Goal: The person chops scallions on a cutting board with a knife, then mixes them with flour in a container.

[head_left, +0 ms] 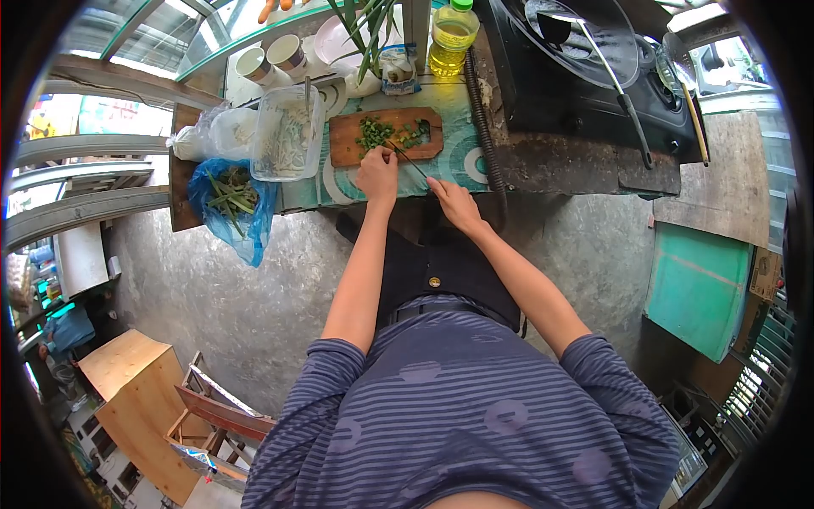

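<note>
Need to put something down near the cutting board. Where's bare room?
Bare cloth between the container and the left hand, and a strip between the cutting board and the black hose, by the knife. Left and behind are crowded: bags, cups, oil bottle.

Cloth-covered counter [462, 165]: cutting board [346, 144], tub [288, 134]

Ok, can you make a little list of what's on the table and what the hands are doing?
left hand: at the board's near edge, by the chopped greens
right hand: grips the knife
cutting board: wooden, greens on top
left of board: clear tub, blue bag with green pods
behind: oil bottle, two cups
</note>
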Tool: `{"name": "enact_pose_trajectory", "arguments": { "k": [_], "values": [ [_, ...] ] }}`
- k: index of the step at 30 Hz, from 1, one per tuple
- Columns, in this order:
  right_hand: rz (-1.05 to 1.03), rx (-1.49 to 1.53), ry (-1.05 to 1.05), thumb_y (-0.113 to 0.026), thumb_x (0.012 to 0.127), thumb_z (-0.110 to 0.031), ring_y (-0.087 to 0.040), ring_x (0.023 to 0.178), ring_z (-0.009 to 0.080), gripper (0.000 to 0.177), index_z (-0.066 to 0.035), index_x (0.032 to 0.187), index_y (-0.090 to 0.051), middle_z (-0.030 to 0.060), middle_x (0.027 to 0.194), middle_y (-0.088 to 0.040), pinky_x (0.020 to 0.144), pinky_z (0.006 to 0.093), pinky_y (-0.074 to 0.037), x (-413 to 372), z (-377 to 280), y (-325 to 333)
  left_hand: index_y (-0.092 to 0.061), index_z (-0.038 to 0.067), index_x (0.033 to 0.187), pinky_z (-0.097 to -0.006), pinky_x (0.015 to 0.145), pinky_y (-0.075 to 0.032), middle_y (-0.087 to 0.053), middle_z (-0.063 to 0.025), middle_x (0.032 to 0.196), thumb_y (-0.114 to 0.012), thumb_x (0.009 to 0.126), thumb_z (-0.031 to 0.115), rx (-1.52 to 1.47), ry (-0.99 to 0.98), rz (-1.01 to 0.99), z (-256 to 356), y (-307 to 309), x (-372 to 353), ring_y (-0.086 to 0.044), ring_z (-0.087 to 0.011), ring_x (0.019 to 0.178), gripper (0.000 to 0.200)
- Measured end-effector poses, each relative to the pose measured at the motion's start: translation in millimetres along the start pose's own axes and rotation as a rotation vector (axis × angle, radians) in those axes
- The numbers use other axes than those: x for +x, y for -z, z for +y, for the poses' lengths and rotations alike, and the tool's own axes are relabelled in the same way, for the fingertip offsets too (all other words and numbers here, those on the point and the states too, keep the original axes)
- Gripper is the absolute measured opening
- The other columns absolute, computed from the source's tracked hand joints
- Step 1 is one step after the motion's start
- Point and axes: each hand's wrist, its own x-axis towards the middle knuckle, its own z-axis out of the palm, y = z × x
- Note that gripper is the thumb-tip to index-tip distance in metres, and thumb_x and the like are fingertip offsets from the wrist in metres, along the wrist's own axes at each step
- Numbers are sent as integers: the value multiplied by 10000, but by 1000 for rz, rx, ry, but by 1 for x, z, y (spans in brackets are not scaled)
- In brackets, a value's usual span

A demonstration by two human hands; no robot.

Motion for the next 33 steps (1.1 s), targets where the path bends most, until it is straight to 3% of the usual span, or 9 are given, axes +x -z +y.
{"name": "enact_pose_trajectory", "arguments": {
  "k": [15, 33],
  "values": [
    [82, -86, 69, -372, 965, -559, -595, 905, 437, 581, -40, 897, -625, 214, 878, -653, 754, 506, -460, -1, 11, -2, -711, 143, 864, -410, 686, -516, -709, -17, 843, -683, 832, 265, -2, -8, 0, 1, 2, -3, -677, -263, 807, 130],
    [30, -93, 51, -371, 964, -561, -597, 886, 438, 584, -41, 888, -625, 211, 865, -654, 742, 507, -457, 4, 11, 0, -714, 158, 855, -405, 671, -519, -708, -15, 824, -685, 839, 261, 9, 4, -7, 2, 2, -2, -680, -260, 794, 109]
  ]
}}
